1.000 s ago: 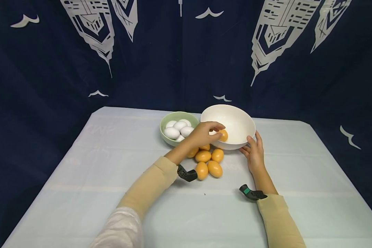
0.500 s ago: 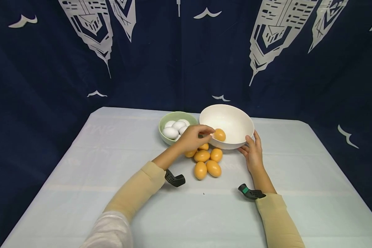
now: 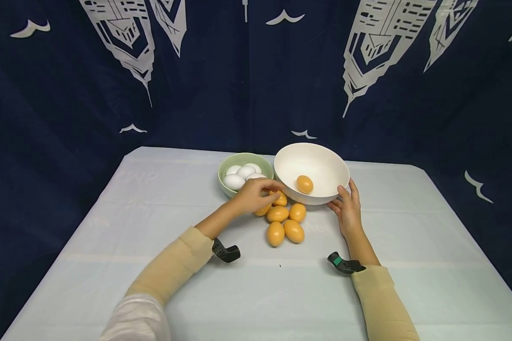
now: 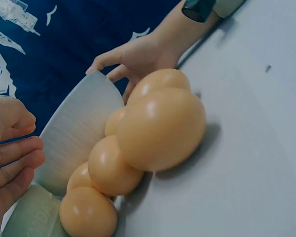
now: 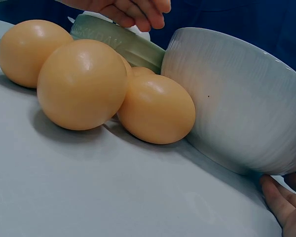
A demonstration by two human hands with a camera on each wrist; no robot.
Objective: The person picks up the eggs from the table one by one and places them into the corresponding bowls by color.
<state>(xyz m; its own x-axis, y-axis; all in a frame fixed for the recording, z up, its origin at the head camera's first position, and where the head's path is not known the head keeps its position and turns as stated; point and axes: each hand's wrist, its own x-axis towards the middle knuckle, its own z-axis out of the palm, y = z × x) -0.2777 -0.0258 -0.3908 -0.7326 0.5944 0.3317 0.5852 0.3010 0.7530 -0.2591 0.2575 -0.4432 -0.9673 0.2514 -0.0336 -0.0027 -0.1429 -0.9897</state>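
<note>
A large white bowl [image 3: 311, 163] stands tilted toward me at the back of the table, with one orange-brown egg [image 3: 305, 184] inside. My right hand [image 3: 350, 210] holds its right side, thumb near the rim and fingers beneath. To the left, my left hand [image 3: 253, 195] hovers over the near egg pile, fingers loosely bent around nothing. The left wrist view shows those fingers [image 4: 19, 143] beside the bowl's wall. Several orange-brown eggs [image 3: 278, 214] lie clustered on the table before the bowls; one egg [image 3: 279, 198] sits just under the left fingertips.
A green bowl [image 3: 223, 176] with several white eggs [image 3: 234, 182] stands left of the white bowl, partly hidden by the left hand. A pale cloth covers the table [image 3: 111, 265]. Behind it hangs a dark blue curtain [image 3: 222, 85] with white prints.
My left hand has let go of an egg in the white bowl and drawn back left and toward me over the egg pile. The right hand stays at the bowl.
</note>
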